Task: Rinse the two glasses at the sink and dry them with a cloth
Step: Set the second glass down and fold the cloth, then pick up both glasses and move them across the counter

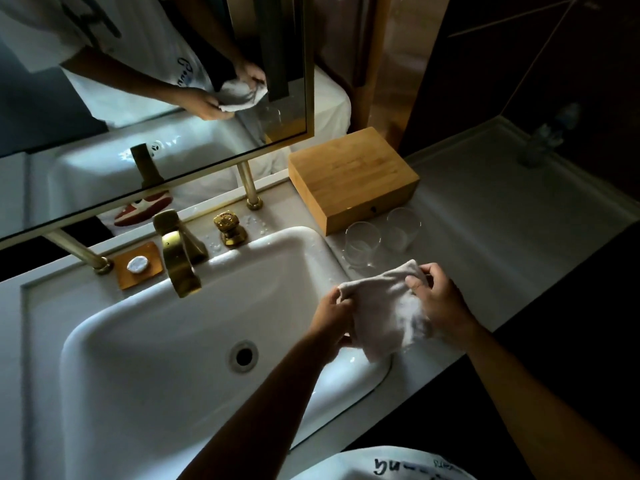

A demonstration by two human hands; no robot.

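Both hands up over the right rim of the white oval porcelain sink basin, sharing 1 pale grey crumpled cloth. Left hand gripping the cloth's left edge, fingers curled into the fabric. Right hand pinching the upper right corner between thumb and fingers, rest of the cloth hanging down between the 2 hands. Possibly something wrapped inside the cloth, but too dim and bunched to tell.

Just beyond the right hand, on the white stone counter: 2 clear short glass tumblers side by side, nearer glass closest to the cloth, farther glass just right of it, both upright, neither touched. Behind the glasses, a closed rectangular light wooden box, touching or nearly touching them.

Left of the left hand, across the basin: a brushed brass faucet spout, a brass knob handle, a brown square soap tray with a small white oval soap. Above, a brass-framed wall mirror reflecting hands and cloth.
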